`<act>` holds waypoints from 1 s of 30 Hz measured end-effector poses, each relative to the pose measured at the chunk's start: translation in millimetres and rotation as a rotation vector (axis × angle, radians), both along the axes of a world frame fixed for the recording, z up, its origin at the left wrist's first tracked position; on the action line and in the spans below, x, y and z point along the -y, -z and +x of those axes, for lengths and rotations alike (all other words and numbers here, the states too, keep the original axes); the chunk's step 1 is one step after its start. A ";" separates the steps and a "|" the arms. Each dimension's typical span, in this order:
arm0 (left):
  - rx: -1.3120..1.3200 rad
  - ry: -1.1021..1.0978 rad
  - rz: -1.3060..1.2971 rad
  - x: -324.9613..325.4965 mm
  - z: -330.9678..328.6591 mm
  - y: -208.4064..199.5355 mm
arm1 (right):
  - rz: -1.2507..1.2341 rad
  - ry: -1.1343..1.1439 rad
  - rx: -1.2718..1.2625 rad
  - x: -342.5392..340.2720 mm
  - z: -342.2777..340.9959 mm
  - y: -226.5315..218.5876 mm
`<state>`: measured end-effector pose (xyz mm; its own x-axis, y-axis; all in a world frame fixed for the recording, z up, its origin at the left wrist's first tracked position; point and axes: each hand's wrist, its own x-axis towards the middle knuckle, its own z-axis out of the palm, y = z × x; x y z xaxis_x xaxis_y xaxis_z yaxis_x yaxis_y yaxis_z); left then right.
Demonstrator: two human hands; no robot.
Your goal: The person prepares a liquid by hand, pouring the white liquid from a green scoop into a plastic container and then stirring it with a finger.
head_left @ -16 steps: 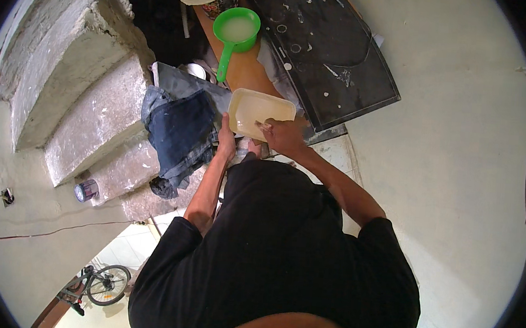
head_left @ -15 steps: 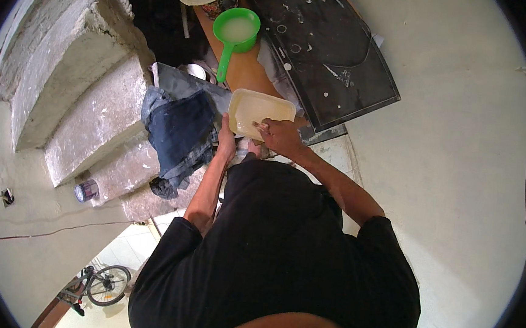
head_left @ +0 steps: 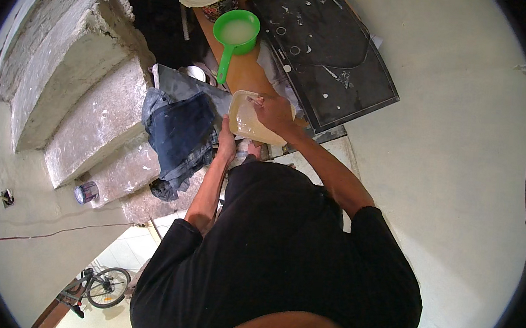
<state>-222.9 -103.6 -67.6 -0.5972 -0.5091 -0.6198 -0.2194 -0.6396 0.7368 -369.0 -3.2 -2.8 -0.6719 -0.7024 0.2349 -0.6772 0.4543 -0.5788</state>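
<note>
Our left hand grips the near left edge of the tub; our right hand lies curled inside it. The tub sits tilted over the tabletop, jeans just left, a green ladle farther off.

A flat black screen, rectangular and spattered with pale marks, is being shown lying face up at the far right of the brown table. A small cylindrical container with a dark label is being seen at the left, by the concrete steps.
</note>
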 end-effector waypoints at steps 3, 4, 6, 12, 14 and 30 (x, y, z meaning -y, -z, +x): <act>0.068 -0.003 -0.033 -3.2 -3.0 -7.7 | 0.058 -0.005 -0.035 -24.8 -7.3 -4.3; 0.068 -0.006 -0.035 -1.8 -2.2 -4.3 | 0.057 -0.007 -0.035 -32.3 -7.0 -7.7; 0.028 0.004 -0.034 2.9 2.4 9.6 | 0.151 -0.033 0.031 -45.8 -2.0 -18.2; 0.037 -0.002 -0.003 1.1 -0.5 8.5 | 0.270 -0.079 0.053 -68.3 22.8 -27.1; 0.041 -0.001 -0.025 -2.2 -1.3 -0.6 | 0.140 -0.111 0.033 -64.3 31.1 -15.6; -0.164 0.081 0.004 -1.2 -1.1 3.1 | 0.035 -0.044 0.150 -11.6 4.7 -7.6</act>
